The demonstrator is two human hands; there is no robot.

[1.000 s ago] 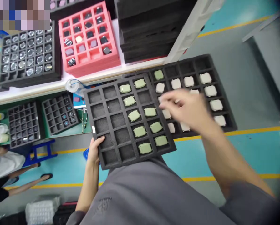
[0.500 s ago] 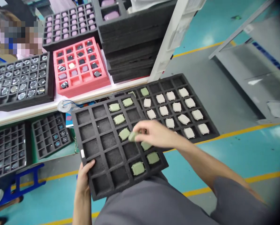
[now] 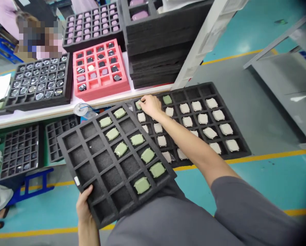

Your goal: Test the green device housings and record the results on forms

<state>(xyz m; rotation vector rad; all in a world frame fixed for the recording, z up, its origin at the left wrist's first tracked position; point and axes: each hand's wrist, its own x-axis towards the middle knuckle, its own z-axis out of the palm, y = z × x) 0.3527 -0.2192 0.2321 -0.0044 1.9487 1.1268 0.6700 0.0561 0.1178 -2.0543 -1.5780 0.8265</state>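
My left hand (image 3: 84,205) grips the lower left edge of a black foam tray (image 3: 93,165), thumb on top, holding it tilted before my body. Several pale green watch cases (image 3: 142,185) sit in its right-hand compartments; the left columns hold none. My right hand (image 3: 150,105) reaches beyond it to a second black foam tray (image 3: 180,97), fingertips pinched at a green watch case (image 3: 138,104) in the far left corner compartment. Another green case (image 3: 167,99) lies to the right of that hand. Cream watch cases (image 3: 202,118) fill many other compartments there, some behind my forearm.
A bench (image 3: 140,91) behind carries a pink foam tray (image 3: 101,85), black trays of round parts (image 3: 40,78) and purple pieces (image 3: 96,22), and a tall stack of black trays (image 3: 158,51). More trays (image 3: 21,150) lie below. A co-worker (image 3: 37,37) is at the far left.
My right hand has moved from above the held tray to the far left corner of the second tray. A green case shows where the hand was. The held tray has shifted left.
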